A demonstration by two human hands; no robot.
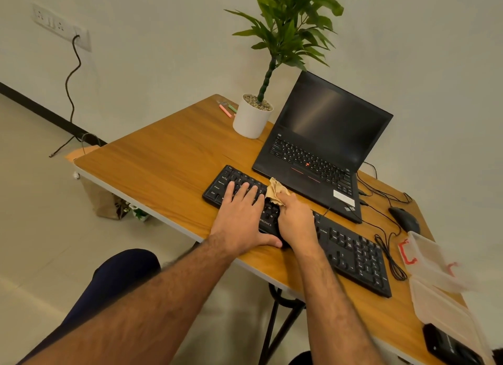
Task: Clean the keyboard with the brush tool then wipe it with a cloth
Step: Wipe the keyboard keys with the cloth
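Pressing flat, the open left hand (242,217) steadies a long black keyboard (353,253) lying along the wood table's (163,160) near edge; the right hand (296,220) grips a crumpled tan cloth (276,191).

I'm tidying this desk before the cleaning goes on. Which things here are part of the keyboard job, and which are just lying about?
Part of the job:
- keyboard, held flat by the left hand
- cloth, gripped by the right hand on the keys

Just lying about:
- laptop
- potted plant
- mouse
- pens
- clear plastic box
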